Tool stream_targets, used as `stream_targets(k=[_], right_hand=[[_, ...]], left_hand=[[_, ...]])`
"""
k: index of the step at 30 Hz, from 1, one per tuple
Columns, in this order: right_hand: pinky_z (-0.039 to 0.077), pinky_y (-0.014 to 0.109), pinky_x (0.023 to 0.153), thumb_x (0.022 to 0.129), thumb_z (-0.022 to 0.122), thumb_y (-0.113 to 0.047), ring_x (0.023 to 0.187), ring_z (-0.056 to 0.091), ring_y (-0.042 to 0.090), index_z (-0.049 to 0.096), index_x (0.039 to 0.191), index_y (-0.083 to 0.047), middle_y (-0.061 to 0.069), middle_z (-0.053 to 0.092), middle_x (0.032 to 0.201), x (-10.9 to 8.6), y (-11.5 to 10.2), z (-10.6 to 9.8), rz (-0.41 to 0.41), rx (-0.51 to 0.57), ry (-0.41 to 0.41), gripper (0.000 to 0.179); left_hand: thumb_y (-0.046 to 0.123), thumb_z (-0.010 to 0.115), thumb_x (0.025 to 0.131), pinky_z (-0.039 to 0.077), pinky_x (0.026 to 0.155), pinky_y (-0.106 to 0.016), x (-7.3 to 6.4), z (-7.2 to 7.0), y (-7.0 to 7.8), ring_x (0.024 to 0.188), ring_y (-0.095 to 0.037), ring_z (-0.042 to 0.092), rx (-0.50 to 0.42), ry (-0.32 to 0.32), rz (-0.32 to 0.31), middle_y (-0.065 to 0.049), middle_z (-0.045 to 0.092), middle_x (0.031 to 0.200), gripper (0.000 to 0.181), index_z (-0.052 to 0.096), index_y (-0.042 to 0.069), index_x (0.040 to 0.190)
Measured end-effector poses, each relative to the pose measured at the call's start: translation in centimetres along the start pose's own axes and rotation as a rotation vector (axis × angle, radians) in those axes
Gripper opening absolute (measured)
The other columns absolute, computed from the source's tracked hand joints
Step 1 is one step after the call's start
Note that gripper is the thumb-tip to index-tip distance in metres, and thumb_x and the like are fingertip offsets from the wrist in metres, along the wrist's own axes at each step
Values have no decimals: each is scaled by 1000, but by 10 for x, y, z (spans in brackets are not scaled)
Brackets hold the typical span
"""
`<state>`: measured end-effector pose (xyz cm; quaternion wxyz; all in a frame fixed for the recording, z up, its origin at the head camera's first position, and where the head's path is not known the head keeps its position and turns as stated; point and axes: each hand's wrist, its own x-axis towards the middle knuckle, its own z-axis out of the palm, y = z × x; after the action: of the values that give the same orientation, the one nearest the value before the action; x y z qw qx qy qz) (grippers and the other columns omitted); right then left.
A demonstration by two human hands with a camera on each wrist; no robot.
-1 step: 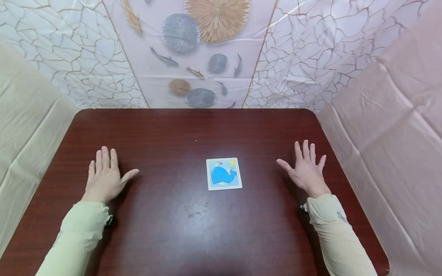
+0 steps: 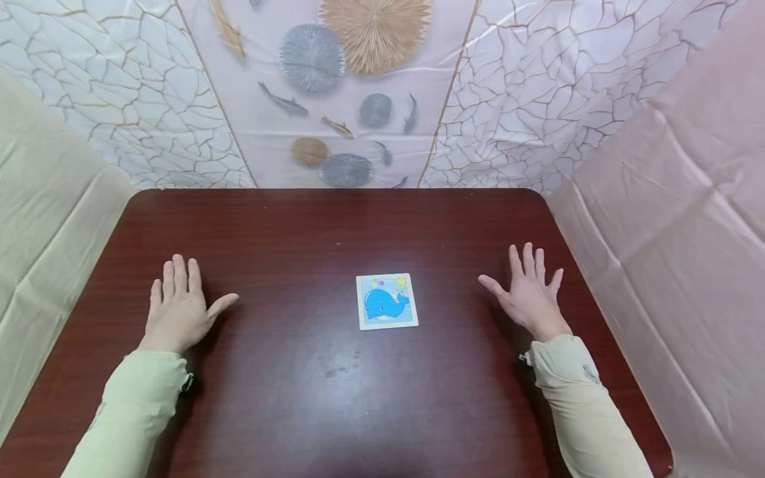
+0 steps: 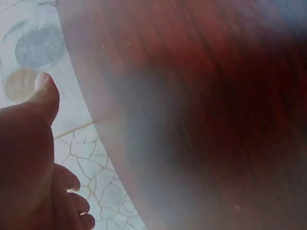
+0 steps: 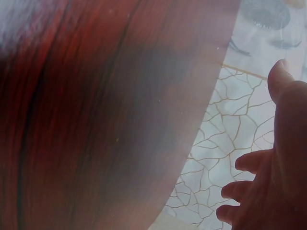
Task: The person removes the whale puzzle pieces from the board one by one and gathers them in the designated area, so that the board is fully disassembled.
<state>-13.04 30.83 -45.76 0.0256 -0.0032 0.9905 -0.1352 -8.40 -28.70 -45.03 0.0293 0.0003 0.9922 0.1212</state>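
While flat on table [image 2: 382, 226], spread fingers [image 2: 179, 272].

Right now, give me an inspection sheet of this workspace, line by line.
Surface: dark red-brown wooden table, glossy, with faint smudges near the middle.
Job's things: whale picture tile, square, lying flat face up between the hands, touched by neither.
Clutter: nothing seen.
Grippers: left hand flat on the table, fingers straight, thumb spread; right hand flat on the table, fingers spread; both hold nothing.
Cables: nothing seen.
Surroundings: crackle-patterned sheet with a fish and coral panel behind the table, beige sheet on the left, pink sheet on the right.
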Motion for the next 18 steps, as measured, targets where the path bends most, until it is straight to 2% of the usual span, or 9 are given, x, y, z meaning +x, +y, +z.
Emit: stream_targets(k=[5, 9, 13, 16, 18], right_hand=[[-12, 74, 100, 89, 38, -75, 144, -18, 37, 9, 156, -4, 24, -7, 159, -1, -7, -2, 5, 12, 6, 101], [-11, 72, 102, 89, 40, -74, 145, -16, 36, 10, 156, -5, 24, -4, 159, -3, -20, 1, -20, 34, 23, 102], [-3, 70, 106, 89, 46, -72, 147, -7, 39, 16, 155, -4, 26, 4, 159, -9, -37, 8, -68, 55, 36, 100], [4, 68, 108, 89, 50, -68, 146, 1, 41, 22, 154, -3, 27, 11, 158, -12, -53, 14, -102, 77, 43, 96], [8, 67, 108, 90, 53, -64, 145, 6, 43, 26, 153, -2, 27, 15, 157, -14, -65, 18, -130, 96, 43, 92]], left_hand=[[63, 44, 95, 2, 109, -65, -4, -2, 0, 142, -51, -5, 3, 4, 8, -37, -7, 153, 103, 5, -15, 149], [62, 46, 94, 5, 109, -66, -3, -2, 16, 142, -52, -1, -6, 29, 47, -38, 0, 153, 102, 9, -15, 149], [63, 46, 94, 3, 111, -63, 2, 2, 52, 143, -48, -2, -43, -13, 105, -34, -2, 155, 100, 11, -11, 151], [64, 45, 93, 0, 113, -59, 5, 10, 89, 145, -42, -4, -70, -81, 169, -26, -3, 158, 98, 12, -6, 153], [64, 47, 93, 2, 114, -57, 7, 17, 115, 147, -38, 0, -83, -117, 216, -22, 0, 160, 96, 14, -3, 154]])
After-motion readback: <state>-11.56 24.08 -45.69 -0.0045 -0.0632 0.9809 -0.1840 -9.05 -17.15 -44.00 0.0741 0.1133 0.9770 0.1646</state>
